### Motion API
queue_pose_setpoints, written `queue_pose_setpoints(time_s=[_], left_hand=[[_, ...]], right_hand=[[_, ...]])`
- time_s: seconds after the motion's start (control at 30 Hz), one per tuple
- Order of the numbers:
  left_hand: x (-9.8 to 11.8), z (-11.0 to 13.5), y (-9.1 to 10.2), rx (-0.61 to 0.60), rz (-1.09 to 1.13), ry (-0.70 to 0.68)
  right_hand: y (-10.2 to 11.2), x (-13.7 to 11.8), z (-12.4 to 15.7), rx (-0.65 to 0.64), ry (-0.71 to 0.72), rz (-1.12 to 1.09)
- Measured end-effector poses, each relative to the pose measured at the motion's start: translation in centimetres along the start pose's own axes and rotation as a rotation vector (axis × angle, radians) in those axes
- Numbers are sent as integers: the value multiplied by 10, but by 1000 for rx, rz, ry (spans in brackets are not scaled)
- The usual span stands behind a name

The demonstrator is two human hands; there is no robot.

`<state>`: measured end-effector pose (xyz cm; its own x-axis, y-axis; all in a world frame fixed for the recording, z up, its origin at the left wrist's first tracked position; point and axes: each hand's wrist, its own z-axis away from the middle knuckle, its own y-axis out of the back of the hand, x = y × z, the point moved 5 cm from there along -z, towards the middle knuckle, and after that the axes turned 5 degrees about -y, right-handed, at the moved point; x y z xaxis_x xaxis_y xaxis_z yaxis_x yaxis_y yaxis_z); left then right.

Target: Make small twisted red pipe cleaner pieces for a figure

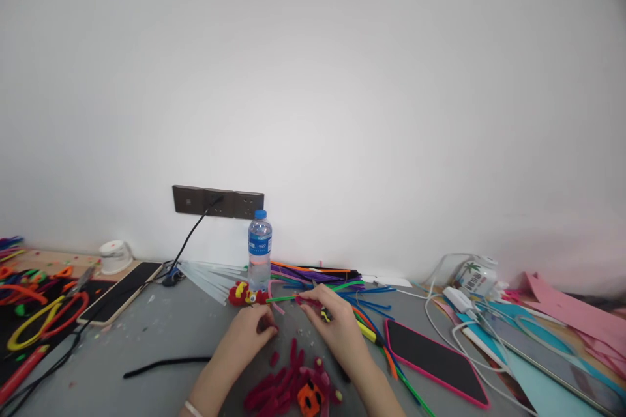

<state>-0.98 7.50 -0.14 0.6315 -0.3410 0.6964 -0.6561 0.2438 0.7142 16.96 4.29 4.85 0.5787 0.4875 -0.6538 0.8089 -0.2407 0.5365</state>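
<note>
My left hand (pixel 252 332) is closed, thumb and fingers curled together; what sits in them, if anything, is too small to make out. Just beyond it lies a red and yellow pipe-cleaner figure (pixel 247 296) with a googly eye. With fingertips pinched, my right hand (pixel 335 322) grips the end of a thin green pipe cleaner (pixel 281 299), a magenta bit showing at the fingers. Between my forearms rests a heap of magenta pipe-cleaner pieces (pixel 274 391) with an orange, black-spotted piece (pixel 310 399). A black pipe cleaner (pixel 166 362) runs behind my left forearm.
A water bottle (pixel 259 247) stands by the wall sockets (pixel 218 202). Coloured pipe cleaners (pixel 313 273) lie behind my hands. Phones flank me, one pink-edged (pixel 435 361), another at left (pixel 120 293). Scissors (pixel 36 326), white cables (pixel 443 332) and pink paper (pixel 562 309) lie farther out.
</note>
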Motion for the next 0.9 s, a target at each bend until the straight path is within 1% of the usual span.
queue_pose_setpoints(time_s=[0.03,0.1,0.17,0.2,0.23,0.33,0.43,0.53,0.63,0.7,0.8,0.9], left_hand=[[0,2,2,-16,31,1],[1,7,1,-96,49,6],[4,12,-3,-188,-3,13],[6,15,-4,-207,-41,12],[8,16,-5,-202,-82,10],[10,16,-7,-143,-147,-6],[7,10,-6,-62,-117,11],[10,4,-3,30,68,-28],[19,1,1,70,371,-95],[25,0,3,93,521,-133],[29,1,5,138,614,-174],[27,2,6,180,649,-171]], right_hand=[[0,0,0,1,-3,-1],[1,0,0,5,-6,-6],[1,-1,0,4,-4,-8],[1,-2,-1,0,-3,-6],[1,-2,-1,-3,-2,-2],[-2,-2,-1,-18,-8,12],[-5,-1,-1,-50,-17,18],[-8,-3,-1,-82,-33,2],[-10,-4,-2,-100,-63,-70],[-12,-5,-2,-118,-77,-139],[-14,-5,-2,-116,-74,-217],[-14,-6,-2,-86,-69,-235]])
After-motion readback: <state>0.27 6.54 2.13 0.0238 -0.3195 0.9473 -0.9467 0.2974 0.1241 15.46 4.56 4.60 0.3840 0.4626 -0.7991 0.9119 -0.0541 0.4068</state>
